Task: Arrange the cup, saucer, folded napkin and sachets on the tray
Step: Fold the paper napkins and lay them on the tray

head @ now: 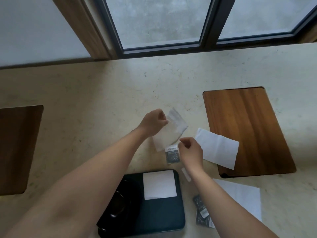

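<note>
- A pale marbled stone counter (103,100) runs below a dark-framed window (204,23) on the far side.
- At the far left edge a dark wooden inset panel (17,148) sits flush in the counter.
- Near the viewer, a dark rectangular tray (163,212) lies on the counter; a glossy black cup and saucer (118,205) occupy its left half, partly hidden by the left forearm.
- A white folded napkin (159,184) lies flat in the tray's far right corner.
- The left hand (152,122) is pinched shut on the top edge of a thin white tissue (171,129), holding it above the counter.
- Just near of that tissue lies a dark sachet (172,154) on the counter.
- The right hand (191,150) is beside this sachet, fingers curled together; I cannot tell whether it grips anything.
- Two more dark sachets (202,213) lie right of the tray, overlapping.
- A white unfolded napkin (217,147) lies across the edge of a brown wooden board (248,117).
- A white paper sheet (243,194) lies near right.
</note>
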